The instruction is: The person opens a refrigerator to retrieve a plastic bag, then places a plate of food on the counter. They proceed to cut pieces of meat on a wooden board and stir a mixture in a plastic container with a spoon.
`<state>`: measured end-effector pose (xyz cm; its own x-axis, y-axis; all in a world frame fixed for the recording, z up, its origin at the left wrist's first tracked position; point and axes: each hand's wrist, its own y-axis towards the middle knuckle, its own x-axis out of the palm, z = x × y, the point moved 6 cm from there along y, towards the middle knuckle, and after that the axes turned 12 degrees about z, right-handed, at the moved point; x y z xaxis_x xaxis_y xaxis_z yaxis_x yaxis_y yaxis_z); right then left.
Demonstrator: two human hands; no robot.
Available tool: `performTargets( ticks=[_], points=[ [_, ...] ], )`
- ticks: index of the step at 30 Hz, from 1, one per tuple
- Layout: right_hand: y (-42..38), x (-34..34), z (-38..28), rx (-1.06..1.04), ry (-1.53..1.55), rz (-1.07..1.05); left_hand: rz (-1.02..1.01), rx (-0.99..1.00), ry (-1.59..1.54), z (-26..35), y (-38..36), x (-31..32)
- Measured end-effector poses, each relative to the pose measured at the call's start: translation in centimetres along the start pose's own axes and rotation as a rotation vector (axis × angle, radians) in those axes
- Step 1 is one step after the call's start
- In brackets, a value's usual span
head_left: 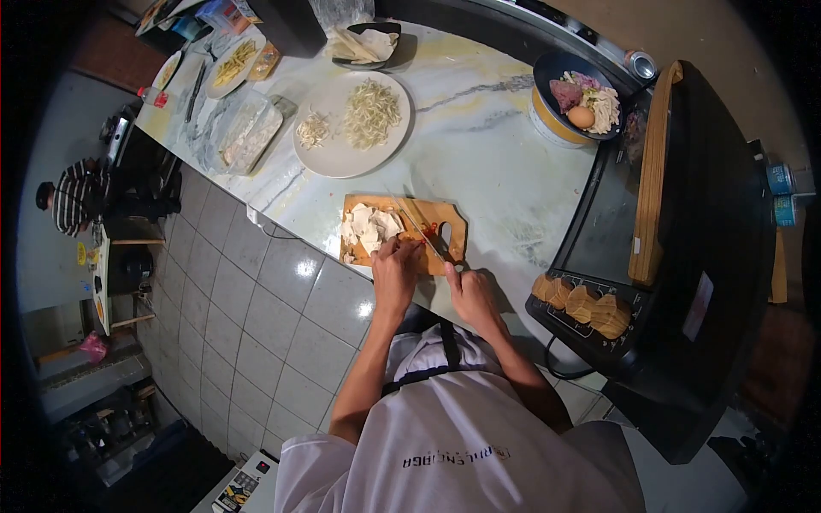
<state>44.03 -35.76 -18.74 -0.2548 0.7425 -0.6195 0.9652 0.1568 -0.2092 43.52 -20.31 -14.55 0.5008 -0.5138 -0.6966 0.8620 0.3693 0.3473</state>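
Observation:
A wooden cutting board [445,224] lies at the counter's near edge. White flat pieces [369,226] are heaped on its left part, and small red bits [430,231] lie near its middle. My right hand [471,295] is closed around the handle of a knife [421,227], whose blade slants up and left across the board. Just left of the blade, my left hand [396,267] has its fingers bent down onto the board at an orange-red piece [412,244], which they partly hide.
Beyond the board stands a plate [333,161] of sprouts. A bowl [547,81] with an egg sits at the back right, near a black appliance [727,205]. A clear container [248,132] is at the left. Another person [73,201] stands far left.

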Motion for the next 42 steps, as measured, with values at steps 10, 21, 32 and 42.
performTargets(
  ticks=[10,21,32,42],
  points=[
    [0.0,-0.4,-0.8,0.015,-0.038,-0.031,-0.085,-0.084,0.007,-0.7,-0.5,0.5],
    [0.2,-0.5,-0.7,0.029,-0.071,-0.046,-0.074,-0.084,0.002,-0.4,-0.4,0.3],
    [0.5,-0.4,-0.8,0.024,-0.068,-0.046,-0.058,-0.077,-0.014,-0.4,-0.4,0.4],
    [0.6,-0.1,-0.4,0.018,-0.068,-0.062,-0.039,-0.075,-0.024,-0.4,-0.4,0.3]
  ],
)
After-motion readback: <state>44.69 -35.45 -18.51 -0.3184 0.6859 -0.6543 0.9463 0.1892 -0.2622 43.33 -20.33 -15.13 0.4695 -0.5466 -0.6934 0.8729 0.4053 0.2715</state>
